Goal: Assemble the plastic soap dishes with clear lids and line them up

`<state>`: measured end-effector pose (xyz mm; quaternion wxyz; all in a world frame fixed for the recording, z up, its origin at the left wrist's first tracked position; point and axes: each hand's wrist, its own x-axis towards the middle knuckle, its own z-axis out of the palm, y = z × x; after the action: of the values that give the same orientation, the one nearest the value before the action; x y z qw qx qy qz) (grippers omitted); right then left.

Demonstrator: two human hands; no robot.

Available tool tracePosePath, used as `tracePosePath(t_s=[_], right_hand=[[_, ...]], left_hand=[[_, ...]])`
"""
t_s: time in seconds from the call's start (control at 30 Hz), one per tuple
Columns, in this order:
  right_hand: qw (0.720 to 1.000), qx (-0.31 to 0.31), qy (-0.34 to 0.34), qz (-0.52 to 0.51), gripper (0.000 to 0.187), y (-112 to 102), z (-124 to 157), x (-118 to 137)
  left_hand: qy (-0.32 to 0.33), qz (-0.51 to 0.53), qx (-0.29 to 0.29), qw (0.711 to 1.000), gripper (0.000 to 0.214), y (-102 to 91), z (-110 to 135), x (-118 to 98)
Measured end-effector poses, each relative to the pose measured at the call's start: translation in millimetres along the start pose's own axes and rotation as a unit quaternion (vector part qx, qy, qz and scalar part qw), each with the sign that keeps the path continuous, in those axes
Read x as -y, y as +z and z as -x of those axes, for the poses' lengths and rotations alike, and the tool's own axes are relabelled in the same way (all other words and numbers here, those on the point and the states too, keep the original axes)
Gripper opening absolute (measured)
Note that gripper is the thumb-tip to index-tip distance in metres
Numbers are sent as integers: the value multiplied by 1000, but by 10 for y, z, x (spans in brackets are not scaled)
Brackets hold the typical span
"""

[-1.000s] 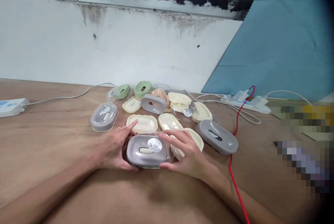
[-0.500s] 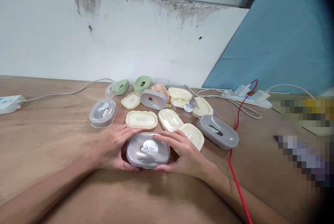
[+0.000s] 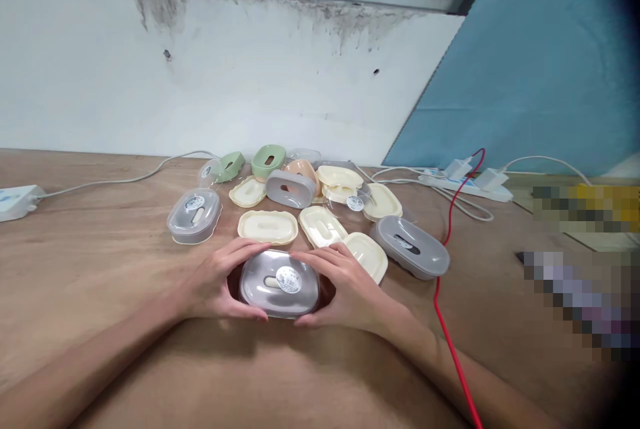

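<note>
Grey box (image 3: 257,294) between my hands, clear lid on, cream showing through its slot. Left hand (image 3: 217,284) and right hand (image 3: 347,284) curve round its ends, thumbs nearest me. Beyond my left: second lidded grey box (image 3: 190,219). Straight beyond: shallow cream tray (image 3: 267,229). Wooden tabletop (image 3: 210,376); stained white wall (image 3: 260,82) behind.

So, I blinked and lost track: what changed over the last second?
The clear lid shifted left, from overhanging the right side of the grey box to sitting over it. The left hand lowered its raised index finger towards the far edge; neither it nor the right hand let go. The cream trays lie as before.
</note>
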<state>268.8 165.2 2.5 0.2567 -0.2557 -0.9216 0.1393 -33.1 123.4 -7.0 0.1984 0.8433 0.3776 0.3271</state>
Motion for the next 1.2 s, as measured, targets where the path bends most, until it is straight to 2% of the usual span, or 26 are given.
tracePosePath(t_s=[0.2, 0.37, 0.67, 1.0, 1.2], right_hand=[[999, -23, -25, 2, 90, 44, 22, 15], [999, -41, -33, 0, 89, 74, 29, 41], [999, -29, -28, -5, 89, 78, 25, 20], [1000, -26, 3, -10, 93, 103, 15, 37], [999, -22, -28, 13, 95, 81, 17, 75]], left_hand=[[-9, 5, 5, 1000, 106, -15, 14, 67], [3, -5, -9, 1000, 108, -50, 49, 95], [-16, 7, 5, 1000, 102, -56, 22, 102], [-61, -3, 26, 998, 84, -44, -29, -57], [-20, 46, 51, 997, 90, -25, -45, -134]])
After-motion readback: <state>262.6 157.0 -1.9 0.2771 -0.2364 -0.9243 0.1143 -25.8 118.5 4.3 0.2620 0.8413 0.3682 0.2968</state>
